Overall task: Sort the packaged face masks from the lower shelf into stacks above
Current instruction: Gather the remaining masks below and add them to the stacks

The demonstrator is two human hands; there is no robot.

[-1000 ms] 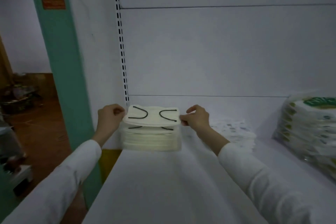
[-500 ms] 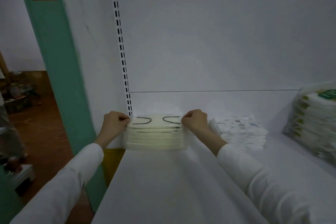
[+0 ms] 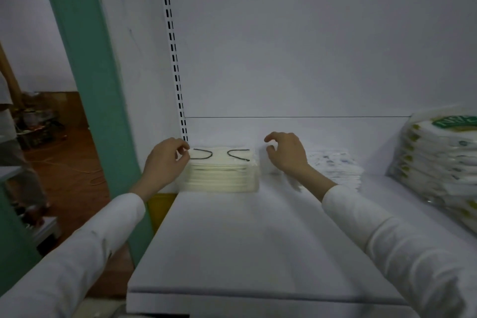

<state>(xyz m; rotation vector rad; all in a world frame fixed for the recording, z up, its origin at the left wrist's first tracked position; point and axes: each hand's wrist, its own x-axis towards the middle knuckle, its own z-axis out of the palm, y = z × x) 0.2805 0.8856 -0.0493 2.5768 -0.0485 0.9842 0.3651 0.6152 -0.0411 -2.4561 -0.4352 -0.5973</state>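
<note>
Stack of cream packaged face masks, black ear loops showing, sits back-left on the white metal shelf. Your left hand touches its top edge with curled fingers, grip unclear; your right hand hovers beside, fingers apart, empty.

Smooth matt white-painted metal shelf, soft cream mask stack perhaps film-wrapped, glossy plastic packs, cloth sleeves.

**Hands flank the cream mask stack**

The cream mask stack sits on the white shelf. At its left edge the left hand curls against the top corner; whether it grips is unclear. Just right of the stack the right hand hovers, loosely curled and holding nothing. Farther right lie a printed white stack and green-labelled packs.
</note>
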